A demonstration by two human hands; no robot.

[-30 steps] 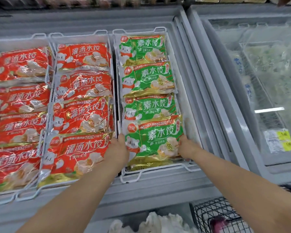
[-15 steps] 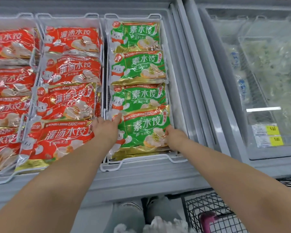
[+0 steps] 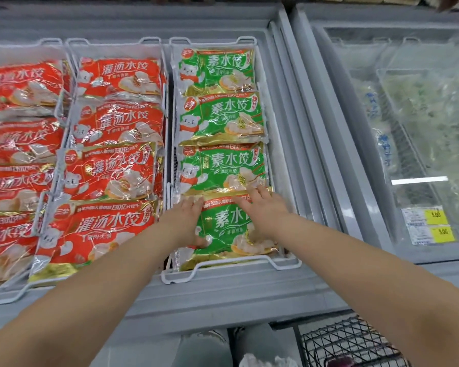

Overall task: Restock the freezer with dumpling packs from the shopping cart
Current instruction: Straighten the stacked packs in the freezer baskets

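Several green dumpling packs lie in a row in the rightmost white wire basket (image 3: 231, 264) of the open freezer. The nearest green pack (image 3: 228, 230) lies flat at the basket's front end. My left hand (image 3: 187, 221) rests palm down on its left half, fingers spread toward its top edge. Palm down on the pack's upper right lies my right hand (image 3: 263, 205), its fingertips touching the lower edge of the green pack behind (image 3: 223, 170). Neither hand grips anything. My forearms hide parts of the nearest pack.
Two baskets of red dumpling packs (image 3: 112, 229) fill the freezer to the left. A second freezer under a closed glass lid (image 3: 408, 128), with yellow price labels (image 3: 436, 218), stands at the right. The black wire shopping cart (image 3: 350, 343) shows at the bottom right.
My hands have slid from the pack's two side edges onto its top face and now lie flat on it. The pack has settled into the basket's front.
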